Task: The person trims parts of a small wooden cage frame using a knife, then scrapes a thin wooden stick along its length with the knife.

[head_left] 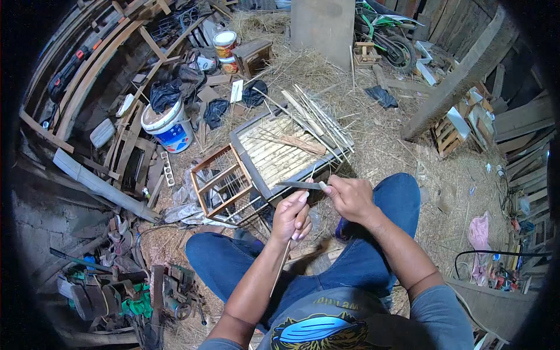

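My left hand [291, 217] is closed around a thin bamboo stick [280, 270]. The stick runs from above the fingers down along my forearm. In my right hand [350, 199] is a knife, its grey blade [291, 184] pointing left and crossing the stick just above my left fingers. Whether the edge touches the stick I cannot tell. Beyond both hands stands a low dark-edged table [248, 153] topped with pale slats. Thin bamboo strips [306, 114] and a flat brown piece of wood [303, 144] lie on it. A small wooden frame with thin bars [204, 189] leans at its left side.
Straw and shavings cover the floor [385, 146]. A white bucket [175, 131] and paint cans [226, 46] stand at left, near a power strip [168, 169]. A slanting post [455, 73] rises at right. A bench vise [178, 294] sits lower left.
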Tool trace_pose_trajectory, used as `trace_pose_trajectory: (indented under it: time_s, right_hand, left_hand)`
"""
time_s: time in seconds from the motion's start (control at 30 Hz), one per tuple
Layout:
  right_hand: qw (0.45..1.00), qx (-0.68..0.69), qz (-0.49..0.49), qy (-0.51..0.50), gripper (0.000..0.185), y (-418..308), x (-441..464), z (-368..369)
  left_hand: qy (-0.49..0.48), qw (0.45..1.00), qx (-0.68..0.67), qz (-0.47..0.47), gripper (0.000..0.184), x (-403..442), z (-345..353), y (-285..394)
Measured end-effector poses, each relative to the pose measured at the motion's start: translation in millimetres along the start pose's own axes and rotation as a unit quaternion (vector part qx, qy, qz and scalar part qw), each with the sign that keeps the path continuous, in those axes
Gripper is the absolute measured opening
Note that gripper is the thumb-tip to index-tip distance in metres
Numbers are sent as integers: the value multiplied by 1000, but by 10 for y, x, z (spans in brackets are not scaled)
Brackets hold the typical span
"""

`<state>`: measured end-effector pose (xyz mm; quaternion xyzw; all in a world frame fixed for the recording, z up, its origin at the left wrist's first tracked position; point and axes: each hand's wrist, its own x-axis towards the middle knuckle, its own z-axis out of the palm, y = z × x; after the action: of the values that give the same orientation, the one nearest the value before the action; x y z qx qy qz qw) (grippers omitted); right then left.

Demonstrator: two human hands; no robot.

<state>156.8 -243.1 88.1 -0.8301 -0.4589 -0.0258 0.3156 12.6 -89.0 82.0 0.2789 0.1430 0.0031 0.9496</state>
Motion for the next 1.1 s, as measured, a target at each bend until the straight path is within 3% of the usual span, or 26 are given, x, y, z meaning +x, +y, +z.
trace_pose_trajectory:
  time_s: [0.27, 0.33, 0.4, 0.5, 0.57, 0.7, 0.87, 0.93, 0.97, 1.07, 1.1]
  right_hand:
    - [999, -30, 26, -14, 36, 189, -60, 68]
    - [986, -96, 133, -40, 35, 449, -30, 36]
    - [990, -87, 107, -17, 36, 457, -57, 0]
    - [989, 14, 144, 11, 36, 158, -61, -125]
    - [995, 30, 91, -28, 32, -36, -102, -81]
    - [999, 33, -10, -1, 32, -230, -120, -15]
    - [1000, 15, 9, -14, 33, -125, -52, -43]
    - [994, -3, 104, -26, 35, -62, -10, -71]
    - [997, -5, 66, 33, 36, 4, -17, -72]
    - [998, -11, 45, -31, 36, -171, -52, -140]
    - [1000, 4, 9, -12, 35, -226, -86, -121]
  left_hand:
    - [18, 1000, -1, -1, 46, -55, -51, -56]
    - [6, 1000, 15, 2, 47, -123, -77, -83]
    - [-3, 1000, 28, 9, 47, -146, -101, -75]
    - [16, 998, 63, 20, 46, -74, -113, -55]
    - [54, 986, 150, 47, 45, -18, -113, -97]
    - [68, 990, 117, 25, 47, 3, -77, -112]
    - [67, 992, 99, 29, 44, -11, -36, -76]
    - [80, 990, 105, 45, 43, -37, -21, -79]
    - [81, 990, 105, 46, 43, -47, -25, -86]
    - [92, 987, 126, 49, 39, -65, -42, -104]
    - [70, 990, 116, 40, 37, -61, -64, -106]
